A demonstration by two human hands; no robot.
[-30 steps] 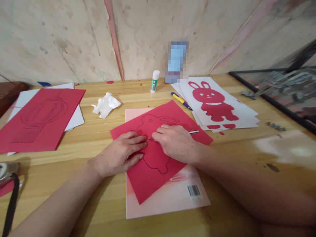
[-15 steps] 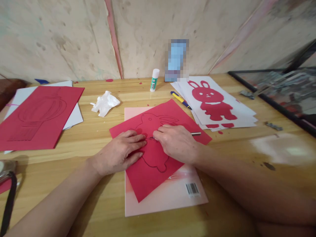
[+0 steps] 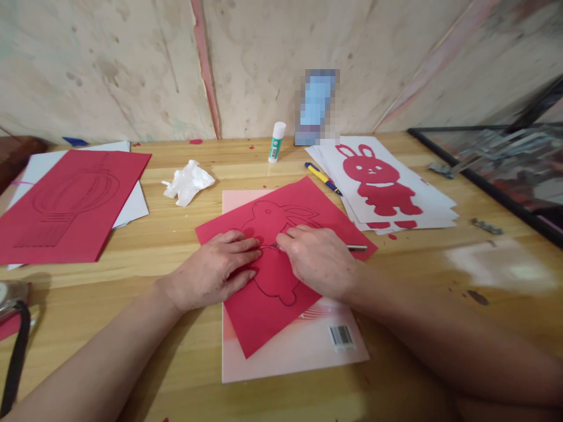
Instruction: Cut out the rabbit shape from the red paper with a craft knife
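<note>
A red sheet [image 3: 259,328] with a rabbit outline drawn on it lies turned at an angle on a pink-and-white booklet [image 3: 290,366]. My left hand [image 3: 220,269] rests flat on the sheet's left part, fingers a little apart, fingertips beside the outline. My right hand [image 3: 316,255] is closed round a thin metal tool [image 3: 357,248], whose rear end sticks out to the right past the hand. The tool's tip is near the middle of the drawing, close to my left fingertips; its exact contact with the paper is too small to make out.
Behind the booklet are crumpled tissue [image 3: 188,183], a glue stick [image 3: 276,142], a yellow-blue pen [image 3: 323,179] and a blurred upright device [image 3: 315,108]. Papers with a red rabbit cutout [image 3: 380,179] lie right, a red lantern-drawing sheet [image 3: 88,217] left, a black-framed panel [image 3: 484,187] far right.
My right hand and the tool have shifted slightly to the right and toward me. My left hand stays in place on the sheet.
</note>
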